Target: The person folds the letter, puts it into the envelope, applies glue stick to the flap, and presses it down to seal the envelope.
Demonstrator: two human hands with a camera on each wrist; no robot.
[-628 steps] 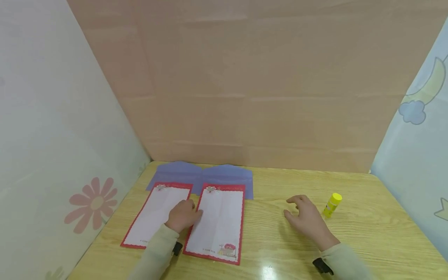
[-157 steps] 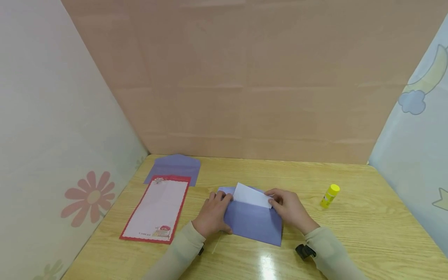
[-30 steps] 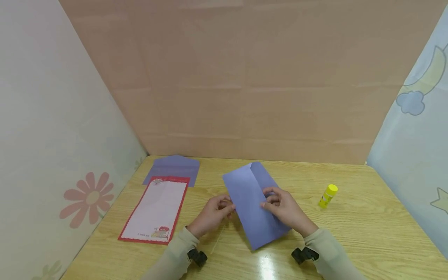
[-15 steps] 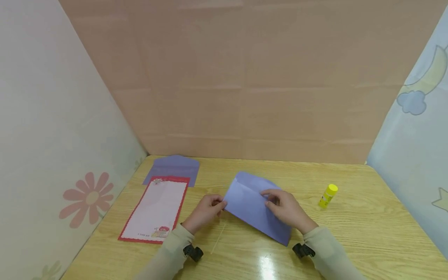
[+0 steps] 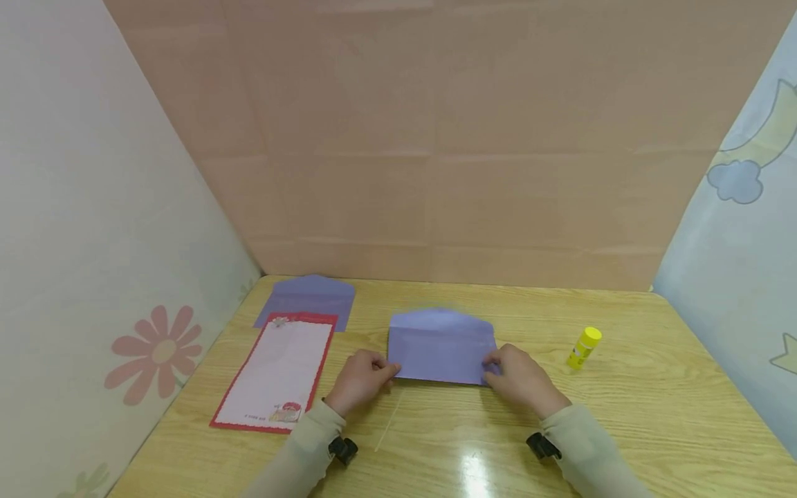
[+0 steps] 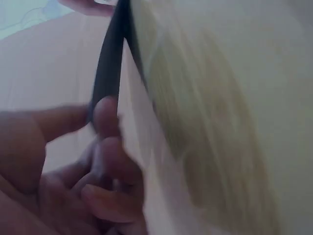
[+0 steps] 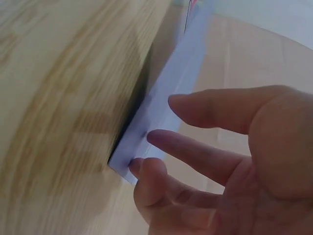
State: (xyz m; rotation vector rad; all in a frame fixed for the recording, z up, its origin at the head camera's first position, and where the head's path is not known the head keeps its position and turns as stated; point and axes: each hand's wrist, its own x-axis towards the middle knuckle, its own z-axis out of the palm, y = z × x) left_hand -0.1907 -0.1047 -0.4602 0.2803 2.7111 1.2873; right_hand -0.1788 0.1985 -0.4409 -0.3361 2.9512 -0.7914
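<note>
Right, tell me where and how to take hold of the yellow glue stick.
Grip the glue stick around its body, below the cap, with the right hand coming from the stick's left. It's a slim cylinder that appears to stand on end, so a hand can probably close around it, and the right one is nearer.

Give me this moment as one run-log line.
left hand: pinches purple paper envelope, flap open | right hand: touches its right end | yellow cylindrical glue stick: untouched
</note>
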